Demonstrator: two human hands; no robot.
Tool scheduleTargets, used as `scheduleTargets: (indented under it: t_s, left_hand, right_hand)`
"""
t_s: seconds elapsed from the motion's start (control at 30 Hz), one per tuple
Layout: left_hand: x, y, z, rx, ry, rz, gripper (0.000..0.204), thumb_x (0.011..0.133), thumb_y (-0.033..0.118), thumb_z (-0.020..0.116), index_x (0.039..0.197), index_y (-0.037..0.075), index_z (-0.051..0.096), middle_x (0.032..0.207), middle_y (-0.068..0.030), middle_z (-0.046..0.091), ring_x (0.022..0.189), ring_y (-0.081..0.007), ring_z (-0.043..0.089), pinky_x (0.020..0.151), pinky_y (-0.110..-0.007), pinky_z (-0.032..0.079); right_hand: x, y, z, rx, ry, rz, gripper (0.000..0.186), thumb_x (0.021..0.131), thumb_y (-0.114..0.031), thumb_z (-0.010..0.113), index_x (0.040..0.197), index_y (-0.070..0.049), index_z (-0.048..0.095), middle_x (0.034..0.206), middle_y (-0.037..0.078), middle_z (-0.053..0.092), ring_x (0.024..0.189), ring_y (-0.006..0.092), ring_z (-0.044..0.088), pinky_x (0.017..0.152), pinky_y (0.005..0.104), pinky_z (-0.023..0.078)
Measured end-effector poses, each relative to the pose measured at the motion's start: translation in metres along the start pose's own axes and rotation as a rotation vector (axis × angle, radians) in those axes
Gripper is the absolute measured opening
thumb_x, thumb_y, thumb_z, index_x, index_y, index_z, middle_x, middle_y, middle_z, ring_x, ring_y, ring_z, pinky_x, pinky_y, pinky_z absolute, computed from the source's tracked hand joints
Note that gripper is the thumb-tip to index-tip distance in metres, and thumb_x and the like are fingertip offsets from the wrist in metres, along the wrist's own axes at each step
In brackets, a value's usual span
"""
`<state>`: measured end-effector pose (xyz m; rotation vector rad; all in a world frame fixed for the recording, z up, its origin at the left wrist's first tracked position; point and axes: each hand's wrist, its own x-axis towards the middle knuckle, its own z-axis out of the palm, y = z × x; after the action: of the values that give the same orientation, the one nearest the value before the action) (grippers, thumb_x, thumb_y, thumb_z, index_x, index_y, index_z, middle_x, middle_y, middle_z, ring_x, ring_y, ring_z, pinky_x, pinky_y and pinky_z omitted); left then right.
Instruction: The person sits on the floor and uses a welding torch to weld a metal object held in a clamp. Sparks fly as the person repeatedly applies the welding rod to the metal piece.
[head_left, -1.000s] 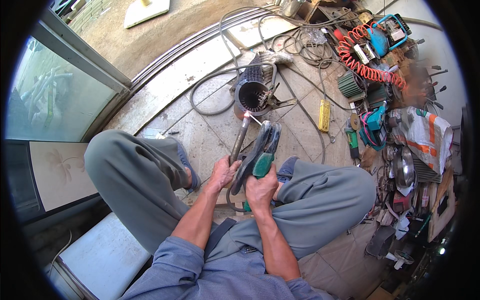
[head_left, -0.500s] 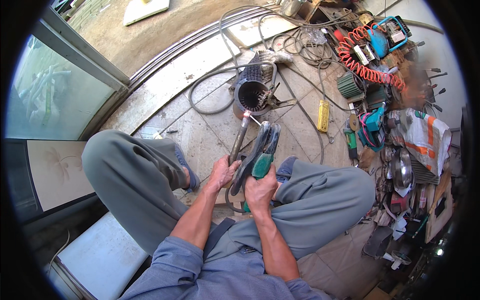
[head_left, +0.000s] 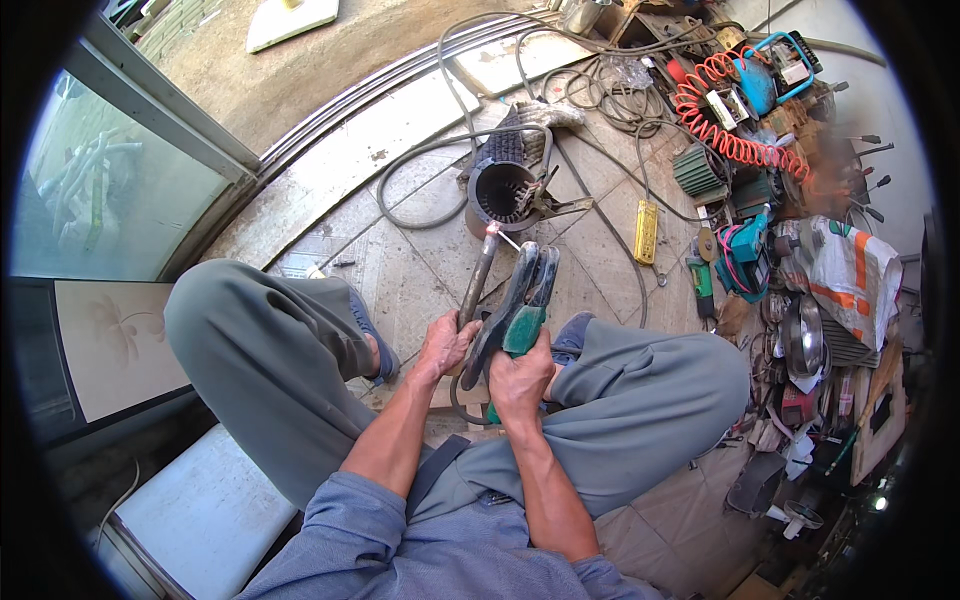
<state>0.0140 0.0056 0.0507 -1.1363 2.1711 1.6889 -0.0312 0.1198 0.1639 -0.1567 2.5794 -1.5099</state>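
My left hand (head_left: 445,345) is closed around the lower part of a metal rod (head_left: 477,280). The rod slants away from me, and its far tip glows pinkish-white close to the front of a round metal housing (head_left: 480,217) on the floor. My right hand (head_left: 521,385) grips a welding electrode holder (head_left: 526,328) by its green handle. From the holder's dark jaws a thin electrode (head_left: 509,240) points left to the glowing tip; whether they touch is hard to tell.
Cables (head_left: 402,212) loop across the tiled floor around the housing. A yellow power strip (head_left: 646,232) lies to the right. Beyond it are a green grinder (head_left: 703,287), a coiled red hose (head_left: 735,140) and heaped tools. A glass door (head_left: 100,190) stands at left.
The glow at the rod's tip looks slightly different in shape. Both hands, the rod and the electrode holder stay practically in place.
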Motion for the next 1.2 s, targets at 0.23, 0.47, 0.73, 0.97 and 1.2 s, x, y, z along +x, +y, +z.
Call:
scheduleTargets:
  t_s: [0.23,0.47,0.73,0.97,1.2]
  left_hand:
    - [0.003,-0.007,0.003,-0.012,0.007,0.004,0.040,0.091,0.035,0.068,0.102,-0.003,0.064,0.088,-0.0279,0.068,0.087,-0.0410,0.068,0.077,-0.046,0.051]
    - [0.004,-0.007,0.004,-0.019,0.001,0.013,0.041,0.091,0.036,0.069,0.101,-0.003,0.064,0.089,-0.0273,0.068,0.087,-0.0403,0.068,0.077,-0.046,0.051]
    - [0.006,-0.015,0.006,0.015,0.022,-0.002,0.052,0.089,0.045,0.069,0.101,-0.005,0.061,0.098,-0.0315,0.067,0.095,-0.0469,0.065,0.079,-0.049,0.051]
    - [0.007,-0.016,0.008,-0.065,0.001,-0.002,0.049,0.089,0.043,0.070,0.103,-0.003,0.063,0.096,-0.0321,0.067,0.094,-0.0446,0.067,0.079,-0.048,0.052]
    - [0.015,-0.038,0.018,-0.105,0.038,0.116,0.042,0.089,0.039,0.070,0.104,0.000,0.069,0.091,-0.0216,0.071,0.088,-0.0334,0.070,0.080,-0.043,0.052]
  right_hand:
    - [0.000,-0.001,0.000,0.001,-0.007,0.005,0.026,0.077,-0.008,0.071,0.096,0.001,0.055,0.073,0.021,0.066,0.072,0.0396,0.069,0.066,0.0440,0.051]
    - [0.000,-0.005,-0.001,-0.002,-0.011,0.027,0.026,0.077,-0.006,0.072,0.096,0.000,0.055,0.074,0.020,0.067,0.073,0.0380,0.070,0.067,0.0433,0.052]
    - [0.000,-0.016,-0.005,-0.023,-0.053,0.085,0.025,0.073,0.001,0.069,0.094,0.000,0.056,0.080,0.013,0.068,0.074,0.0259,0.068,0.071,0.0379,0.052]
    - [0.000,-0.014,-0.006,-0.058,-0.046,0.088,0.029,0.072,0.001,0.071,0.096,0.001,0.056,0.080,0.015,0.067,0.073,0.0290,0.068,0.072,0.0390,0.052]
    - [-0.003,-0.020,-0.008,-0.017,-0.041,0.071,0.030,0.075,-0.004,0.072,0.100,0.002,0.057,0.081,0.019,0.068,0.078,0.0356,0.070,0.071,0.0407,0.052]
